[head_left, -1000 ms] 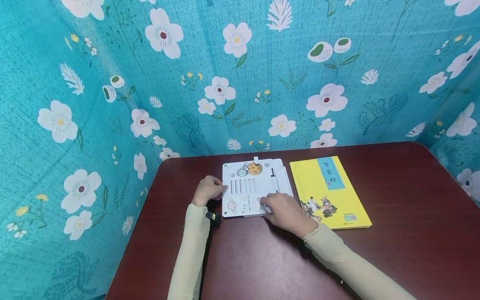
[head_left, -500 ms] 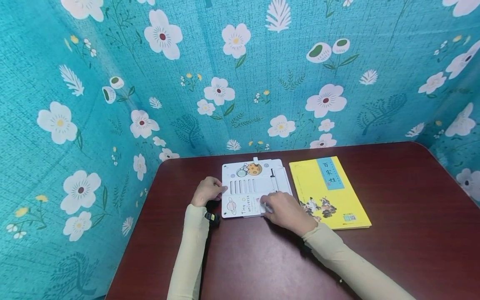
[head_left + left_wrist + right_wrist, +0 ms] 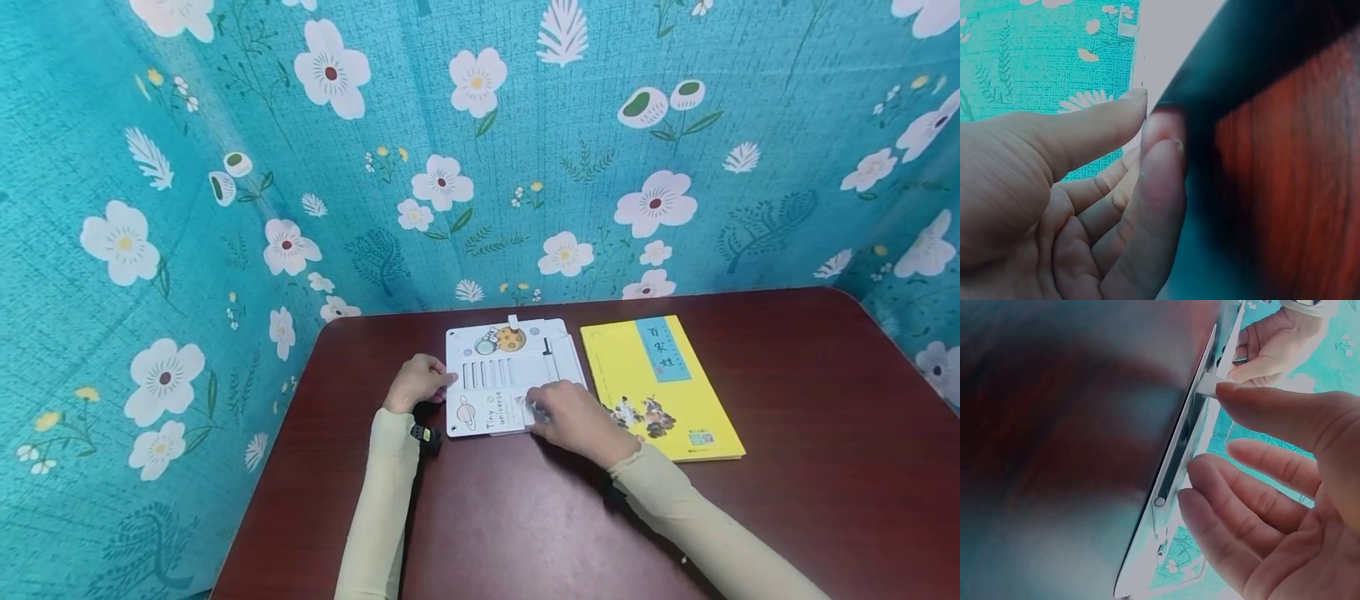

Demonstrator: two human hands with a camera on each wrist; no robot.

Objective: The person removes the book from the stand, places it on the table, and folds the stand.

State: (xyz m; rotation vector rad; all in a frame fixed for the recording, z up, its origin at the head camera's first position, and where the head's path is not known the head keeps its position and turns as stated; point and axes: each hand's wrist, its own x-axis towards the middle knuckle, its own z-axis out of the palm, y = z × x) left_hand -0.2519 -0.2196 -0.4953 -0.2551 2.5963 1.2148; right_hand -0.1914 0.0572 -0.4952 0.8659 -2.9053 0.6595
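A white book stand (image 3: 468,373) with "Tiny universe", planets and several slots printed or cut in it lies folded on the table. At its left edge my left hand (image 3: 418,380) pinches the panel; in the left wrist view the thumb and a fingertip meet at the white panel (image 3: 1172,37). My right hand (image 3: 573,417) is at the near edge with curled fingers. In the right wrist view its thumb is on a small white tab (image 3: 1207,384), and its other fingertips lie close to the stand (image 3: 1169,469). Whether they all touch is unclear.
A yellow book (image 3: 637,358) with a blue title panel lies to the right of the stand, close to the right hand. The dark red table (image 3: 480,517) meets a blue flowered cloth (image 3: 480,233) behind and at the left.
Both hands keep their places on the book stand. The right fingers shift only very slightly, and the whole head view sways a little.
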